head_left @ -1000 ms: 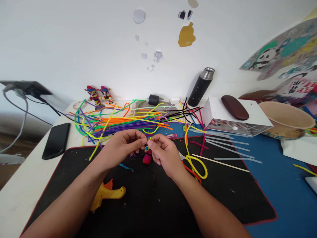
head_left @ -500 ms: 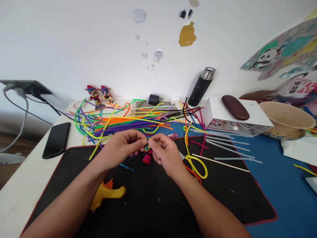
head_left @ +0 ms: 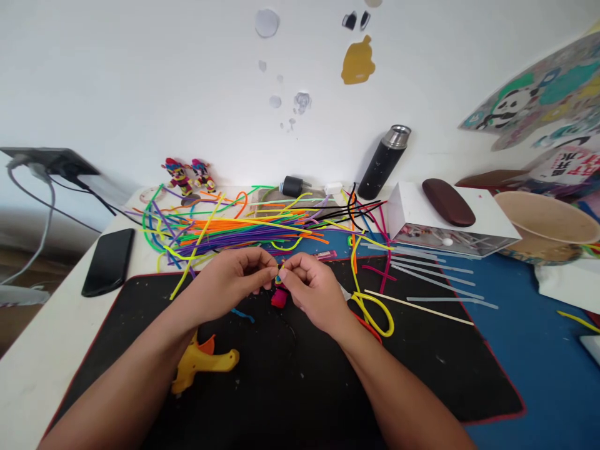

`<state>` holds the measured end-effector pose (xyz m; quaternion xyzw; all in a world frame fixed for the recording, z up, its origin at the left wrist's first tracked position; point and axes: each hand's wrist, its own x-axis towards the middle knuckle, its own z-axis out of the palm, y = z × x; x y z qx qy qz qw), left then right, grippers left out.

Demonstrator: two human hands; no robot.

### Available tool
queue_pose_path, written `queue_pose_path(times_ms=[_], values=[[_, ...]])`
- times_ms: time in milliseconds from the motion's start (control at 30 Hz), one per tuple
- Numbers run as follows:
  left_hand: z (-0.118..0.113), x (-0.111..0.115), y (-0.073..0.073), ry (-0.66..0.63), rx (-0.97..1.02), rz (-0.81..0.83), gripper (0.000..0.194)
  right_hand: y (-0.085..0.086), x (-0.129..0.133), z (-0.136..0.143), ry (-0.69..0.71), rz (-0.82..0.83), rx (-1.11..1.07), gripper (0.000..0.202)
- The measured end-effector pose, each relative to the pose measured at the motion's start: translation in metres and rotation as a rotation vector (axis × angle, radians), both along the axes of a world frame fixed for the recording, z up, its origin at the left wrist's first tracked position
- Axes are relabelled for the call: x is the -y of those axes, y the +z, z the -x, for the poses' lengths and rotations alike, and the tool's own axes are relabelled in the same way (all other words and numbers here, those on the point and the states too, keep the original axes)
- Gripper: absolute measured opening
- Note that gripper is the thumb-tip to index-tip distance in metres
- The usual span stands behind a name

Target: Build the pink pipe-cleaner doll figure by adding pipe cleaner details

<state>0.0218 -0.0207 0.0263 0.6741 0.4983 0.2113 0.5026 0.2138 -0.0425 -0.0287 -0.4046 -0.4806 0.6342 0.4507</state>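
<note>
Over the black mat, the fingertips of my left hand and my right hand meet in a pinch. Between them is a small multicoloured pipe-cleaner piece, with a magenta-red part hanging below and bits of yellow and blue showing above. My fingers cover most of it. Scissors with a yellow and red handle lie beside my right hand, the blades partly hidden under it. A short blue scrap rests below my left hand. Behind both hands spreads a pile of coloured pipe cleaners.
A yellow glue-gun-shaped tool lies by my left forearm. On the left is a black phone. Two small figures, a black flask and a white box line the wall. Clear sticks and a wooden stick lie right.
My fingertips have shifted slightly and now cover more of the piece's yellow and blue part. The whole view has moved a little; the things on the table stay in place.
</note>
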Motion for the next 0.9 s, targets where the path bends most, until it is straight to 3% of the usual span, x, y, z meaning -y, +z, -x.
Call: queue_pose_path(times_ms=[300, 633, 900], values=[[0.0067, 0.0002, -0.0002, -0.067, -0.149, -0.078, 0.028, -0.0041, 0.0018, 0.0032, 0.018, 0.021, 0.034, 0.019], [0.0049, -0.0014, -0.001, 0.0, -0.006, 0.015, 0.028, -0.0028, -0.0001, 0.0037, 0.015, 0.078, -0.112, 0.03], [0.0033, -0.0021, -0.0032, 0.042, 0.023, 0.022, 0.03, -0.0031, -0.0019, 0.0013, -0.061, 0.028, -0.084, 0.035]])
